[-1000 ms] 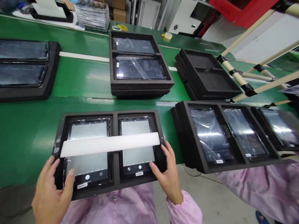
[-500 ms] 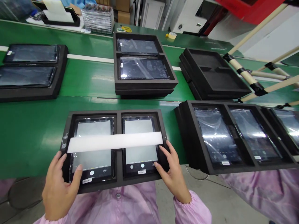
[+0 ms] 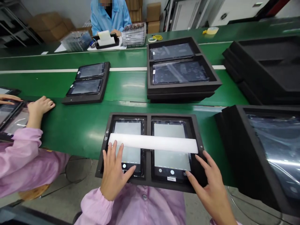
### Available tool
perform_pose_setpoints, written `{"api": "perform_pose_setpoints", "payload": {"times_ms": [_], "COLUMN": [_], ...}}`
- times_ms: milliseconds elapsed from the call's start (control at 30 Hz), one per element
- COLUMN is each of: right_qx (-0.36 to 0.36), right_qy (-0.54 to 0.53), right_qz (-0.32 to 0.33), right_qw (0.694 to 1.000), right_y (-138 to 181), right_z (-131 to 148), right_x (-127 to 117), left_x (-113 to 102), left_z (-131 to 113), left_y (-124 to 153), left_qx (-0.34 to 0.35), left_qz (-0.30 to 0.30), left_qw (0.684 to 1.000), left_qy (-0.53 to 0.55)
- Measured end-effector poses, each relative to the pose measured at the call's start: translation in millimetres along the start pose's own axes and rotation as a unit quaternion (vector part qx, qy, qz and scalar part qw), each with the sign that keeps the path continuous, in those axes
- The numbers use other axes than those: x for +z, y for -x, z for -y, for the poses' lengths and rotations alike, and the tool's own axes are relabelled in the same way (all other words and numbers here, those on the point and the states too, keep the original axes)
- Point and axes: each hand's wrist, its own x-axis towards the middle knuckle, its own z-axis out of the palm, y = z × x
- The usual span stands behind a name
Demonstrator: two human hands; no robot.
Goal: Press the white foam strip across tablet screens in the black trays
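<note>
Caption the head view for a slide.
Both hands, left hand and right hand, rest on a black foam tray holding two tablets.

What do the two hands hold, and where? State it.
Nothing is gripped. The left hand lies flat on the left tablet; the right hand rests on the foam tray's right edge.

The person wears a pale pink work smock, seen along the bottom middle of the frame. Its front is closed with small round buttons, one showing near the centre. The sleeve at the lower left ends in a gathered, elasticated cuff at the wrist. Both hands, the left hand [image 3: 114, 178] and the right hand [image 3: 212, 190], are bare, without gloves or rings.
</note>
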Motion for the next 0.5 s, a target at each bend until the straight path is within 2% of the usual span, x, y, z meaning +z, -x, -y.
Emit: {"api": "perform_pose_setpoints", "payload": {"times_ms": [100, 200, 367, 433, 500], "right_qx": [0.024, 0.052, 0.158, 0.199, 0.22], "right_qy": [-0.019, -0.056, -0.18, -0.183, -0.168], "right_qz": [-0.01, -0.045, -0.093, -0.098, -0.101], "right_qw": [0.999, 0.996, 0.966, 0.958, 0.956], "right_y": [0, 0, 5, 9, 14], "right_z": [3, 2, -11, -18, -24], "right_x": [-1, 0, 2, 0, -2], "left_x": [-5, -12, -16, -21, -31], "left_z": [6, 27, 64, 73, 80], "left_y": [-8, -31, -71, -75, -69], "left_qx": [0.009, 0.029, 0.098, 0.118, 0.111], "left_qz": [-0.019, -0.035, 0.072, 0.078, 0.062], "left_qw": [0.999, 0.998, 0.991, 0.987, 0.986], "left_qy": [0.024, 0.037, 0.051, 0.081, 0.112]}}
